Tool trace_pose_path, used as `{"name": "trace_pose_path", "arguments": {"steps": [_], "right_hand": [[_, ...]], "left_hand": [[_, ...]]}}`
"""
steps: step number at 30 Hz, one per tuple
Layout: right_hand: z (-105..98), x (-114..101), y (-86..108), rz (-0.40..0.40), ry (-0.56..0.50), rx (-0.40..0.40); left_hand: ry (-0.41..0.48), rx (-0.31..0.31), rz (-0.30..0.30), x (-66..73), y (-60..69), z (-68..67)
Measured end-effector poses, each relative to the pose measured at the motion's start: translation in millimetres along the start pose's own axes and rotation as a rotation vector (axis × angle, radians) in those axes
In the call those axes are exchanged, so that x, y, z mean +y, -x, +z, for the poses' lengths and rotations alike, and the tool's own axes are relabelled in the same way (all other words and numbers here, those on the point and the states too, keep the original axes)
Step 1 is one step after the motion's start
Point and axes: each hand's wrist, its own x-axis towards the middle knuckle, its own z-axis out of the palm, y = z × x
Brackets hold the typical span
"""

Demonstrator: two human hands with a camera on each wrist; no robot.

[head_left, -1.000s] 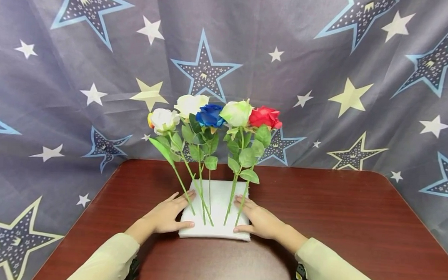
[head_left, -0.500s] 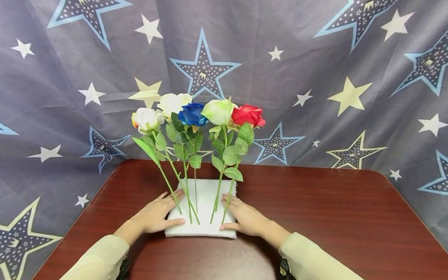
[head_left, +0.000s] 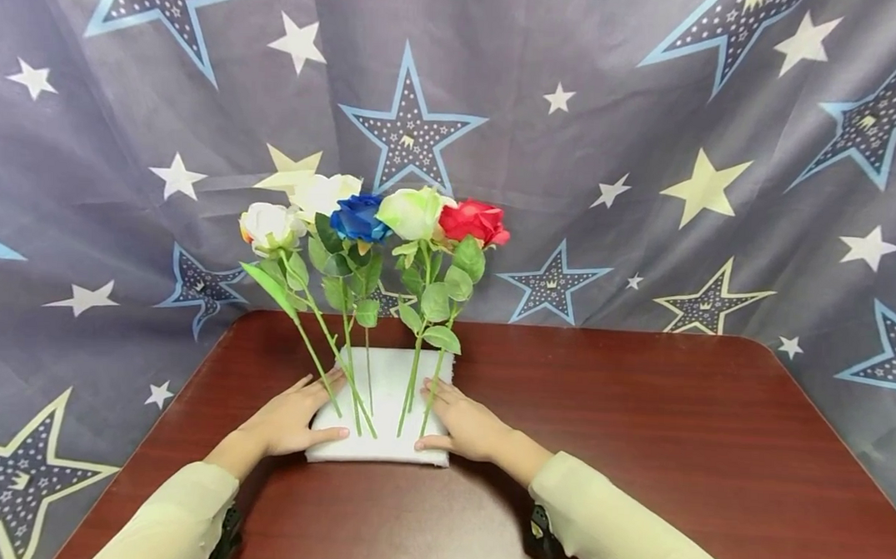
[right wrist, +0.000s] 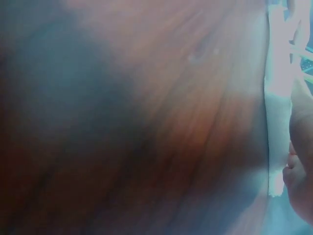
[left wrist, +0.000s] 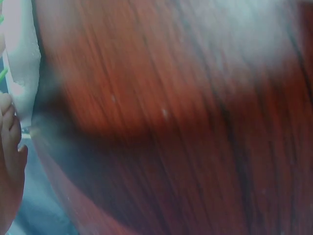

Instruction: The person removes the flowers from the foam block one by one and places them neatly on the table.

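A white foam slab [head_left: 390,373] lies on the table with several artificial roses standing in it by their green stems. Among them are a blue rose [head_left: 359,218], a red rose [head_left: 476,222], a pale green rose [head_left: 415,214] and a white rose [head_left: 272,227] leaning left. My left hand [head_left: 286,421] rests along the slab's left side, fingers extended, thumb on its front part. Opposite it, my right hand [head_left: 469,426] lies the same way on the right side. The wrist views catch only the slab's edge [right wrist: 278,117] and part of each hand.
The dark red wooden table [head_left: 637,429] stretches out to the right of the slab. Behind it hangs a grey curtain [head_left: 590,127] printed with stars, close to the table's far edge.
Both hands have shifted the foam slab to the left across the table, with the roses still standing in it. The hands keep their places on its sides.
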Motion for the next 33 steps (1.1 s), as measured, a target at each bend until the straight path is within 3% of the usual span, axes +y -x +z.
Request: {"name": "trace_pose_path", "arguments": {"steps": [16,24,33], "right_hand": [[8,-15,-31.7,0.050,0.030,-0.047],[10,-18,-36.1,0.037,0.054,-0.031],[8,-15,-33.0,0.047,-0.056,-0.012]], "left_hand": [[0.018,-0.026,-0.092,-19.9,9.3,-3.5],[-0.015,-0.029,-0.081,-24.0,11.3,-3.8],[-0.023,-0.021,-0.095,-21.2,11.2,-6.1]]}}
